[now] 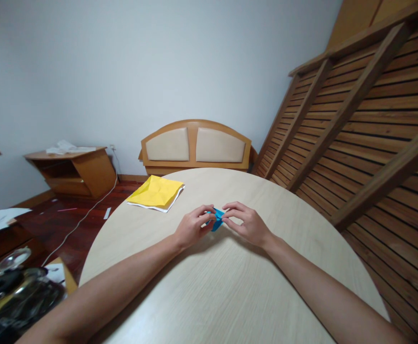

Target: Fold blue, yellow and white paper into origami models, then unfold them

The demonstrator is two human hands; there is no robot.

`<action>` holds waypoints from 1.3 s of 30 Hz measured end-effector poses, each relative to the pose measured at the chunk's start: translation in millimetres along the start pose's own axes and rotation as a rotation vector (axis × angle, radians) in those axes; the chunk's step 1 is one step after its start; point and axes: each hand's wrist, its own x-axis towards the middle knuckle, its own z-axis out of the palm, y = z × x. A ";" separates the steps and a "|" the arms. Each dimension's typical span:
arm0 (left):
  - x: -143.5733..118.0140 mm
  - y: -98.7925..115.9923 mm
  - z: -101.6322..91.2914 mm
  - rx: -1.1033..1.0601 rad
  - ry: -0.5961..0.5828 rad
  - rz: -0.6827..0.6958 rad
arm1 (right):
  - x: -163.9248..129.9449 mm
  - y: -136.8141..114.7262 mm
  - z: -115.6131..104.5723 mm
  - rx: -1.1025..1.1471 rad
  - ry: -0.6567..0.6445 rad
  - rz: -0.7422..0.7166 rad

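Both hands, left hand [192, 227] and right hand [247, 223], pinch a small blue paper [216, 220] mid-worktop [230, 286], well clear of its edges; yellow sheet [156, 192] lies near the far rim.

A pale wall [123, 71] backs a wooden headboard [195, 145], slatted panels [374, 124], and a dark red floor [69, 215].

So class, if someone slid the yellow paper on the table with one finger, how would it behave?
The yellow paper looks thin and creased, so probably light and floppy. Lying flat on the smooth table, it would likely slide easily, not roll.
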 end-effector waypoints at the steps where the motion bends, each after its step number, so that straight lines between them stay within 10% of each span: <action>1: -0.4 -0.2 0.3 0.009 -0.003 0.004 | 0.3 -2.0 1.6 -0.003 0.006 0.005; 39: -2.7 -4.0 4.1 0.023 -0.024 0.029 | 3.1 -11.4 13.5 0.140 0.010 0.092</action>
